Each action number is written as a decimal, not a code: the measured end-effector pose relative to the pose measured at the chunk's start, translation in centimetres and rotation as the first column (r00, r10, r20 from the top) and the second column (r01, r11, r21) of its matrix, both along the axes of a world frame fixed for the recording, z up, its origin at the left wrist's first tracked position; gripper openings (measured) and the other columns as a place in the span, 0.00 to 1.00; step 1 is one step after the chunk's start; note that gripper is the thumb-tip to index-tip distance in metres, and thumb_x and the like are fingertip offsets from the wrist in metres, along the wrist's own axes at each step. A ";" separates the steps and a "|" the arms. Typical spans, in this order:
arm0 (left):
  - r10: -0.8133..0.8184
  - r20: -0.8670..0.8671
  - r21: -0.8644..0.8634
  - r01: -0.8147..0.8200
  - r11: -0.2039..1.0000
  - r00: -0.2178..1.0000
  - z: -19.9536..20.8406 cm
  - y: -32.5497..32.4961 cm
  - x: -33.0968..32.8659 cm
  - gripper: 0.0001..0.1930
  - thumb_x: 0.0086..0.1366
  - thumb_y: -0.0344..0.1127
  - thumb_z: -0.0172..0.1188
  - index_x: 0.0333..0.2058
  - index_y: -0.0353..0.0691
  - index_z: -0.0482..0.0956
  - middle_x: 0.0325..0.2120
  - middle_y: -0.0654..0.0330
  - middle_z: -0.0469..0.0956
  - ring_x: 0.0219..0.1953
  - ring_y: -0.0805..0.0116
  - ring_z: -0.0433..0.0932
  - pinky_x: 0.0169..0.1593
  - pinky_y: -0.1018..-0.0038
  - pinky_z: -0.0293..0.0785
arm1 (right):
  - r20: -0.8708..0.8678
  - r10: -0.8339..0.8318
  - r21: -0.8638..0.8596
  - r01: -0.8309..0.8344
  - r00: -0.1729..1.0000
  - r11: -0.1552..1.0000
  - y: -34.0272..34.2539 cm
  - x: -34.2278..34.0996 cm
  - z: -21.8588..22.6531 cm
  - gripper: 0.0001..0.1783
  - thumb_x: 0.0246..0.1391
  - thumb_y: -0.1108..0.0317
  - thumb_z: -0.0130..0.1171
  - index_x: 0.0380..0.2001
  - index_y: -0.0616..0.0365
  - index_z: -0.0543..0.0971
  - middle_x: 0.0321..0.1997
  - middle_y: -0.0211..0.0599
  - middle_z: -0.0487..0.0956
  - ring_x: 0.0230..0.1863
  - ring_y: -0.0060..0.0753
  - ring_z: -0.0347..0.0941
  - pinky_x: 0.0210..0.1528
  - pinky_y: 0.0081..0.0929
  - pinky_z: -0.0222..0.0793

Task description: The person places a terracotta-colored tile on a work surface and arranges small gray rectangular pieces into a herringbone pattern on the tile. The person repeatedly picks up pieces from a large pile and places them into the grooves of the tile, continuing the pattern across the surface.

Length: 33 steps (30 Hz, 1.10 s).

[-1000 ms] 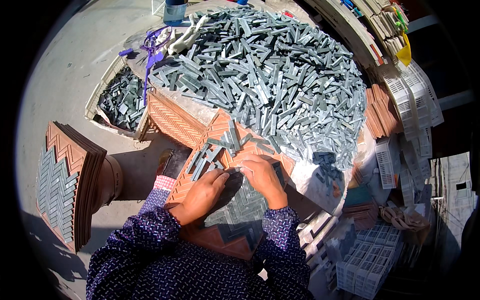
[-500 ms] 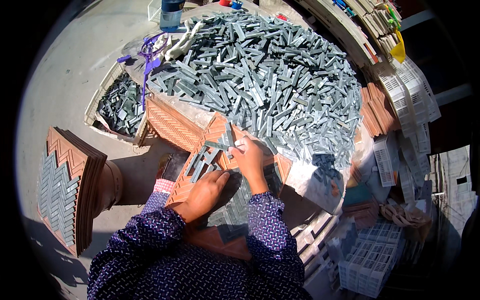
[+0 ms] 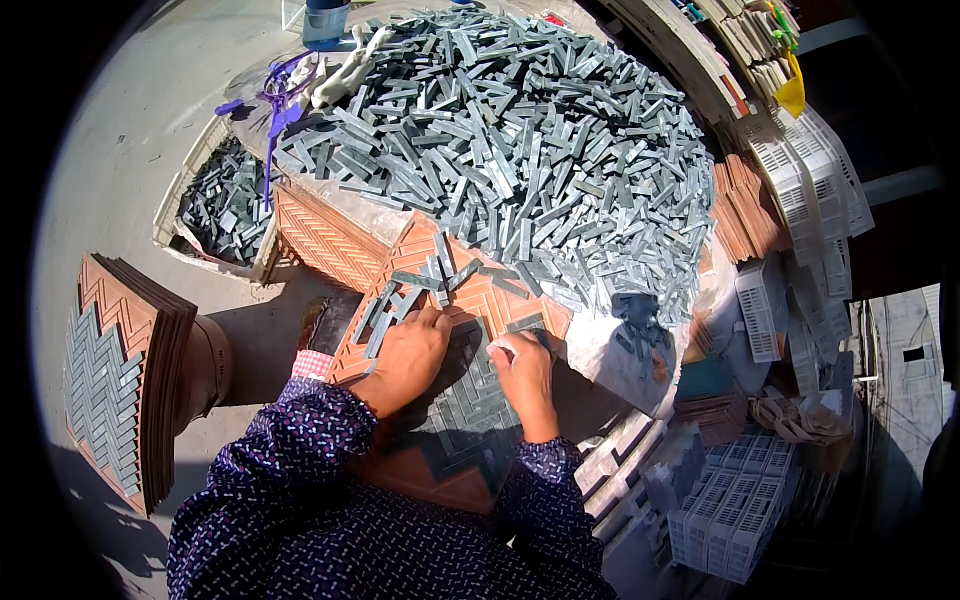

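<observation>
An orange herringbone-grooved board (image 3: 415, 240) lies tilted before me, its lower part filled with dark grey stone strips (image 3: 470, 400). Several loose strips (image 3: 414, 281) are scattered over its upper grooves. My left hand (image 3: 408, 362) rests on the board's left side beside these loose pieces, fingers curled; what they hold, if anything, is hidden. At the upper right edge of the filled pattern, my right hand (image 3: 525, 378) is closed, thumb and fingertips pressed together at the grooves. A dark strip (image 3: 526, 323) shows just beyond those fingertips, mostly covered by them.
A large heap of grey stone strips (image 3: 520, 150) covers the table beyond the board. Left stand a crate of stone pieces (image 3: 235, 205) and a stack of orange boards (image 3: 150, 330), its top one partly filled. White plastic crates (image 3: 730, 510) are at the right.
My right hand has moved from the loose strips down and right to the filled pattern's edge. My left hand has shifted slightly up, its fingers now nearer the loose strips. The whole view has shifted slightly.
</observation>
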<state>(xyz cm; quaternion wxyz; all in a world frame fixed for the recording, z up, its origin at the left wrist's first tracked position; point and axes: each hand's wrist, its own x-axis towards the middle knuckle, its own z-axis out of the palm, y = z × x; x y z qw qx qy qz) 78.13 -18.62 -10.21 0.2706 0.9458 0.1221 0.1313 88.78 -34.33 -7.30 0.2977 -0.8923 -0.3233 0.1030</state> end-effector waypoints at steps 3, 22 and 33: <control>-0.006 -0.036 0.010 0.006 1.000 0.999 0.4 -0.5 0.4 0.10 0.57 0.32 0.56 0.37 0.34 0.73 0.34 0.51 0.75 0.36 0.53 0.77 0.35 0.63 0.75 | 0.125 0.087 -0.072 -0.078 0.988 0.994 0.2 0.5 1.1 0.04 0.45 0.73 0.63 0.26 0.61 0.78 0.30 0.47 0.76 0.33 0.53 0.72 0.35 0.43 0.68; -0.141 0.108 -0.121 0.154 0.981 0.984 0.3 1.7 -1.1 0.18 0.56 0.26 0.52 0.47 0.36 0.76 0.44 0.51 0.76 0.42 0.54 0.78 0.44 0.67 0.76 | 0.313 0.071 -0.018 -0.069 0.947 0.997 5.6 4.4 1.2 0.13 0.43 0.79 0.61 0.36 0.61 0.75 0.37 0.49 0.77 0.37 0.55 0.75 0.38 0.39 0.70; -0.026 0.036 -0.104 0.030 0.994 0.999 0.4 1.0 -2.3 0.14 0.55 0.26 0.52 0.42 0.33 0.75 0.37 0.51 0.75 0.41 0.53 0.76 0.42 0.66 0.75 | -0.074 0.097 0.049 -0.094 0.993 0.994 5.9 3.9 1.7 0.13 0.45 0.74 0.61 0.37 0.62 0.73 0.28 0.41 0.78 0.30 0.31 0.76 0.35 0.25 0.71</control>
